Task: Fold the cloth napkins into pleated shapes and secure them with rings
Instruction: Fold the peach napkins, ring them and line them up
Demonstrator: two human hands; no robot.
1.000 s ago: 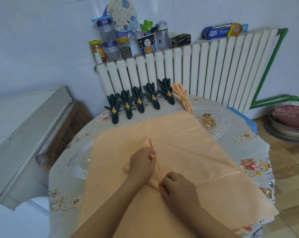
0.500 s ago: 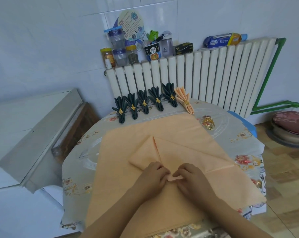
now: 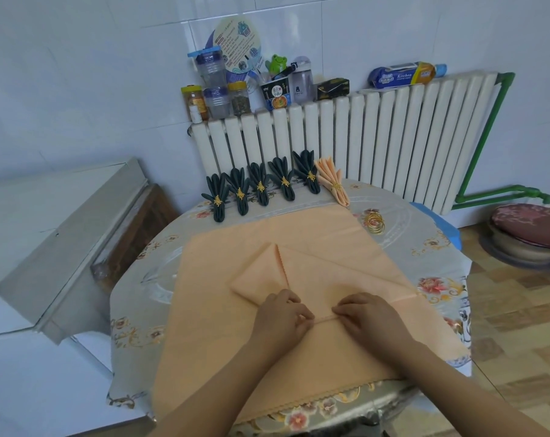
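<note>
Both grips, my left hand [image 3: 280, 313] and right hand [image 3: 366, 316], pinch the peach napkin's [image 3: 314, 234] raised ridge to crease a pleat

Rings [image 3: 375, 221] right of napkin [image 3: 298, 247], seemingly apart.

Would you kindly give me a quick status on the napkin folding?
Left hand and right hand both pinch the peach napkin, forming a pleat. Spare rings lie untouched. Nothing in the way.

Fingertips [image 3: 305, 320] — tucked under pleat [image 3: 323, 319]
</note>
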